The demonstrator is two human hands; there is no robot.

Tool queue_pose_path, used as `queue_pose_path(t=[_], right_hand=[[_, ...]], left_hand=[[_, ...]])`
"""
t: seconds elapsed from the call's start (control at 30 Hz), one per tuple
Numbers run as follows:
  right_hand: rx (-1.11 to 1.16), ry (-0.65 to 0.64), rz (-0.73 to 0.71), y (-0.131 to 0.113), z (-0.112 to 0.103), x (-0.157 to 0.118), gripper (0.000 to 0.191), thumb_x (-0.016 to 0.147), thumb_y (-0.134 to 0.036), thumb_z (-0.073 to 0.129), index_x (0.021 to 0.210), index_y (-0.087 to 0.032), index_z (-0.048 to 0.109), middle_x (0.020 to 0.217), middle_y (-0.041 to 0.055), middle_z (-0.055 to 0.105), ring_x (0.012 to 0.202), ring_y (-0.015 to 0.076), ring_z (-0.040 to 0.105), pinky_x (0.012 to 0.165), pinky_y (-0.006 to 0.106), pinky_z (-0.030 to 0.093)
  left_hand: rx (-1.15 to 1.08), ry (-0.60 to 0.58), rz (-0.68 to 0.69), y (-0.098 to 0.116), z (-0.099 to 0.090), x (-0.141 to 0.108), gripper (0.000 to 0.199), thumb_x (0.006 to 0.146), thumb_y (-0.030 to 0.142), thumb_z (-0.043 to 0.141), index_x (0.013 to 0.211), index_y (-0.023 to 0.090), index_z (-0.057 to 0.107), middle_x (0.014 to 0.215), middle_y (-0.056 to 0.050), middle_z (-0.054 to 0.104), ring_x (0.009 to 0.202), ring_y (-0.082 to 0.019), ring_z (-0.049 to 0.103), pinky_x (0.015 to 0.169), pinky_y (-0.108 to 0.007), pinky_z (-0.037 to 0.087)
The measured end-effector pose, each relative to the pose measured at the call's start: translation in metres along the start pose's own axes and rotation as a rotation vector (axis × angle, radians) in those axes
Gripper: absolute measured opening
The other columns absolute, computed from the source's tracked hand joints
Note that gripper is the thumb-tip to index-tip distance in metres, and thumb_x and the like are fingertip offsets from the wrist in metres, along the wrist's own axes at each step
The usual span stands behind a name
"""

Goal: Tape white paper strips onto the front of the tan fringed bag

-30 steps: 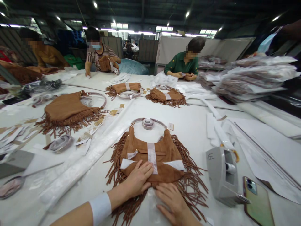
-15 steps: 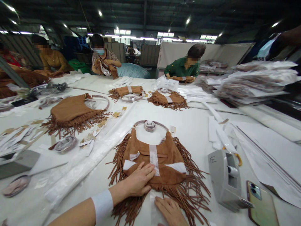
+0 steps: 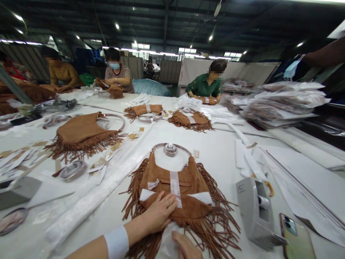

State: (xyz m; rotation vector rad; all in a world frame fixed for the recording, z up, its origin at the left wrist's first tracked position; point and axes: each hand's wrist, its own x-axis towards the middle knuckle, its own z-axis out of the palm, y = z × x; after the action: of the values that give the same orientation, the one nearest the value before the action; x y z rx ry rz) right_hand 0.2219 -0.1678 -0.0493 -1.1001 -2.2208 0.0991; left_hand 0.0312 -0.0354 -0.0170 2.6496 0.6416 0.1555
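A brown suede fringed handbag (image 3: 175,180) lies flat in front of me, its curved handle pointing away. White strips are wrapped over its middle and lower corners. My left hand (image 3: 161,211) rests flat on the bag's lower left part, fingers stretched out to the middle strip. Close by at the bottom edge, my right hand (image 3: 186,246) is curled with its thumb on a thin white sheet (image 3: 169,235), which comes out from under the bag's lower edge. Part of the right hand is cut off by the frame. A coiled wrapped strap (image 3: 170,149) sits inside the handle loop.
A grey tape dispenser (image 3: 253,212) and a phone (image 3: 298,237) are at the right. Another fringed bag (image 3: 81,131) lies left, near paper tags (image 3: 101,167) and a wrapped strap coil (image 3: 72,170). Wrapped packages (image 3: 288,102) are stacked back right. Several co-workers stand across the table.
My right hand has gone from lying with fingers forward to curling at the white sheet, which now looks bunched up. My left hand stays on the bag. The view has tilted up slightly.
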Motion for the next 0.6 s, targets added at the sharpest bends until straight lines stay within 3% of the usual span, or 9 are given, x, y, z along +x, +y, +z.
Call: queue_pose_path(t=[0.07,0.27,0.33,0.43,0.6], right_hand=[[-0.038,-0.003,-0.026,-0.005,0.000,0.003,0.047,0.086,-0.001,0.030,0.127,-0.015,0.048,0.104,0.0106,0.068,0.097,0.0170,0.064,0.084,0.025,0.054],[-0.071,0.116,0.085,-0.025,-0.006,0.032,0.036,0.089,-0.002,0.030,0.099,-0.019,0.061,0.078,0.0046,0.066,0.066,0.0162,0.061,0.060,0.027,0.053],[-0.078,0.119,0.086,-0.027,-0.009,0.037,0.035,0.089,-0.002,0.033,0.102,-0.019,0.061,0.081,0.0050,0.068,0.069,0.0164,0.063,0.064,0.028,0.054],[-0.068,0.091,0.019,-0.021,-0.009,0.029,0.037,0.087,-0.002,0.036,0.112,-0.018,0.059,0.088,0.0064,0.070,0.074,0.0161,0.065,0.070,0.027,0.056],[-0.159,0.163,-0.105,-0.009,0.006,0.000,0.038,0.087,-0.002,0.035,0.114,-0.015,0.058,0.085,0.0084,0.073,0.066,0.0151,0.067,0.061,0.024,0.056]], left_hand=[[-0.001,0.007,0.002,-0.001,0.000,0.000,0.072,0.080,0.022,0.054,0.145,0.016,0.023,0.153,-0.016,0.026,0.142,-0.030,0.019,0.113,-0.060,0.015],[0.001,0.038,0.002,-0.002,0.003,-0.001,0.068,0.083,0.022,0.053,0.145,0.015,0.024,0.152,-0.016,0.029,0.141,-0.029,0.021,0.113,-0.058,0.015],[0.005,0.043,-0.002,-0.003,0.005,-0.001,0.067,0.084,0.022,0.052,0.145,0.016,0.025,0.152,-0.015,0.029,0.141,-0.029,0.021,0.114,-0.058,0.015],[0.011,0.050,-0.007,-0.006,0.010,0.000,0.066,0.085,0.024,0.052,0.145,0.016,0.025,0.152,-0.015,0.028,0.142,-0.028,0.020,0.114,-0.057,0.015],[-0.010,0.036,-0.015,-0.007,0.010,0.001,0.065,0.086,0.024,0.051,0.145,0.017,0.025,0.153,-0.014,0.026,0.142,-0.028,0.019,0.113,-0.057,0.016]])
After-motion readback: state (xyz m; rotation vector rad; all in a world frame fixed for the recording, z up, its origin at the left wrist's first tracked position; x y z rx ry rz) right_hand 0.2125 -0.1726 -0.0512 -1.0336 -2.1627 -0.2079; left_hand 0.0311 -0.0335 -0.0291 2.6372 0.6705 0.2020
